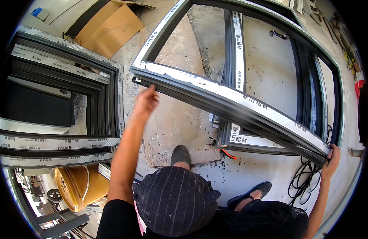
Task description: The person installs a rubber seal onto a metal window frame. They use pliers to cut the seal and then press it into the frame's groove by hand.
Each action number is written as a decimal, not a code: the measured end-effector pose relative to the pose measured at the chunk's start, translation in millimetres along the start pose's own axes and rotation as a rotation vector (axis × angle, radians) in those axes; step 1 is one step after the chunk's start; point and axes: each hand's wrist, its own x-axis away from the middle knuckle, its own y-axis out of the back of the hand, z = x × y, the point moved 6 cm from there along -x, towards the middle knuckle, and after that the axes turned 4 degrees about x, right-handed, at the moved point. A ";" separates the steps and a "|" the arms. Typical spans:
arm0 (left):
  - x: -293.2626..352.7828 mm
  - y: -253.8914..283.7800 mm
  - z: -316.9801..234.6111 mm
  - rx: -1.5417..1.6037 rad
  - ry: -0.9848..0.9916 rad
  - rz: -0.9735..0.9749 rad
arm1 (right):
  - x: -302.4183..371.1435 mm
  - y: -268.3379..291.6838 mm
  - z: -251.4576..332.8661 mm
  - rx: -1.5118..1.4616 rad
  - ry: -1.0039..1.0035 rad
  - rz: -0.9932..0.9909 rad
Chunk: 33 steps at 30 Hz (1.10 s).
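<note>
A large dark grey window frame (215, 93) with white printed protective film, torn in places, lies tilted in front of me. My right hand (330, 161) is wrapped round its near right corner. At its near left corner, my left hand (147, 101) has curled fingers, with the fingertips against the lower edge; whatever they may hold is hidden. Beneath the large frame, another film-covered frame (251, 140) shows its corner.
More film-covered frames (119, 99) stand on the left, beside a yellow bucket (76, 187). Cardboard (108, 30) lies at the back left. A black cable (305, 177) coils near my right foot. An orange-handled tool (227, 154) and dark scraps lie on the floor.
</note>
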 end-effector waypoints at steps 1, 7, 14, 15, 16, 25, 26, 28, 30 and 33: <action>-10.7 15.2 -14.0 0.054 0.030 -0.069 | 1.4 0.0 -2.1 -0.021 -0.008 -0.027; -50.3 27.8 -33.2 0.127 0.054 -0.114 | 3.5 -8.4 0.8 -0.083 -0.053 -0.115; -97.4 -10.6 -43.1 0.214 -0.021 -0.116 | 2.4 -3.6 65.9 -0.158 -0.188 -0.129; -80.4 -36.2 -21.2 0.063 -0.005 0.012 | 5.8 -2.7 70.5 -0.145 -0.198 -0.125; -50.0 -72.5 3.7 -0.046 0.098 0.139 | 8.4 2.2 74.4 -0.125 -0.214 -0.121; 35.5 -138.4 65.5 -0.039 0.111 0.192 | 4.3 6.6 85.3 -0.071 -0.141 -0.075; 36.6 -142.0 62.3 -0.045 0.107 0.190 | 4.0 6.4 85.7 -0.080 -0.138 -0.093; 46.8 -148.9 62.9 -0.076 0.126 0.139 | 3.5 7.8 90.0 -0.095 -0.134 -0.129; 61.2 -163.1 71.9 -0.097 0.180 0.142 | 3.6 7.0 91.8 -0.103 -0.155 -0.115; 72.7 -183.7 96.9 -0.090 0.208 0.220 | 1.9 6.0 94.2 -0.105 -0.137 -0.115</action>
